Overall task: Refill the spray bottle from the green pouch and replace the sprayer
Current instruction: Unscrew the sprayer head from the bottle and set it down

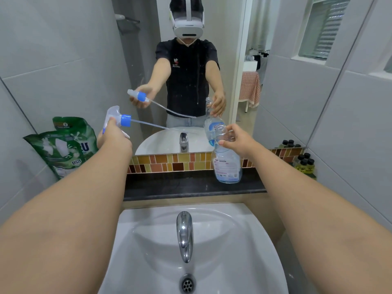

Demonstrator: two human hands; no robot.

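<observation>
Around the sink (250, 240) we count one spray bottle (228, 164), one sprayer (118, 118), one green pouch (63, 149), and one tap (185, 234).

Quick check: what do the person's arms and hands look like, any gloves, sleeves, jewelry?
Left hand and right hand are bare, no gloves. Both forearms are bare to the frame edge; no watch, rings or bands visible. The mirror shows a dark short-sleeved shirt ending above the elbows.

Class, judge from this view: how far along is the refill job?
Done: blue-collared trigger sprayer is off, held in the left hand. In hand: right hand steadies the open clear plastic bottle. Left: pouring from the untouched green pouch, then refitting the sprayer.
</observation>
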